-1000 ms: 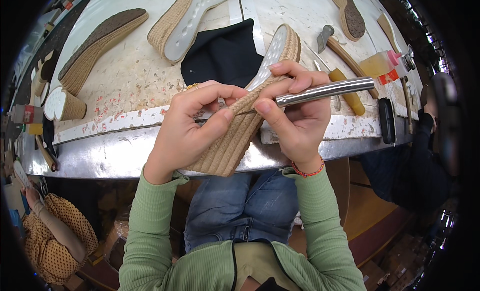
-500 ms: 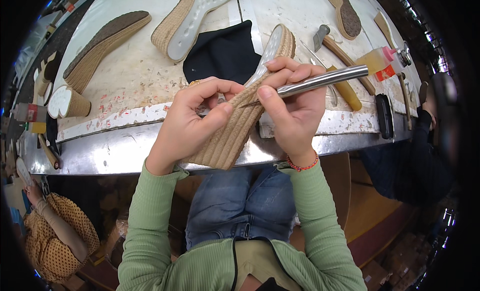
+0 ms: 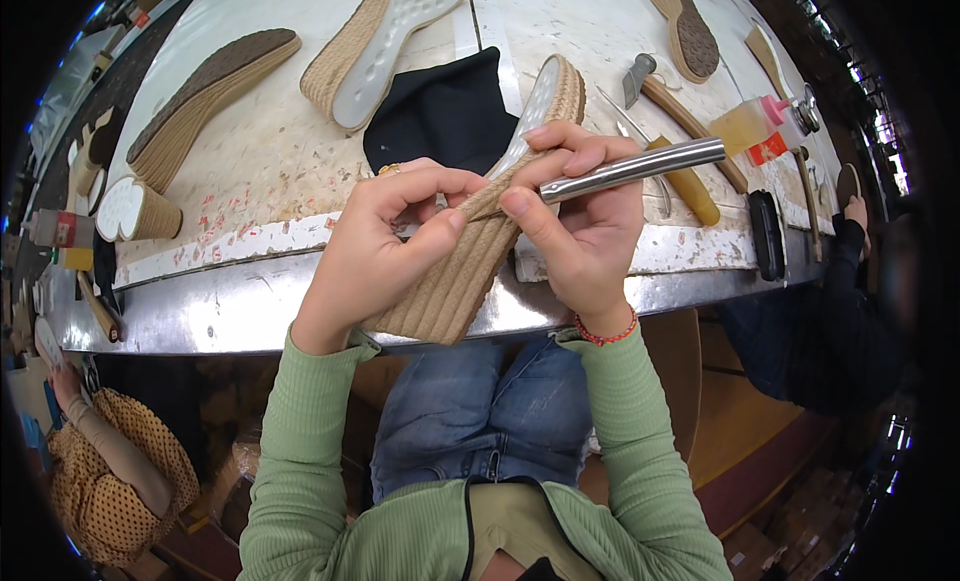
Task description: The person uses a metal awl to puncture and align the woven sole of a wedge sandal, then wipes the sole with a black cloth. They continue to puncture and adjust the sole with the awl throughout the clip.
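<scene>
A wedge shoe sole with braided rope-like tan sides and a pale dimpled top is held aslant above the table's front edge. My left hand grips its side, thumb and fingertips pinching near the upper edge. In my right hand is a thin-tipped awl with a round steel handle, its shaft slanting up to the right. The tip meets the braid beside my left thumb; whether it goes in cannot be made out. A black cloth lies just beyond the sole.
More wedge soles lie farther back and left. To the right are a hammer, a yellow-handled tool, a bottle of yellowish liquid and a black case. Other people sit at both sides. A metal edge fronts the table.
The right hand and awl have shifted slightly left and down, toward the left thumb. The left hand keeps its hold on the sole.
</scene>
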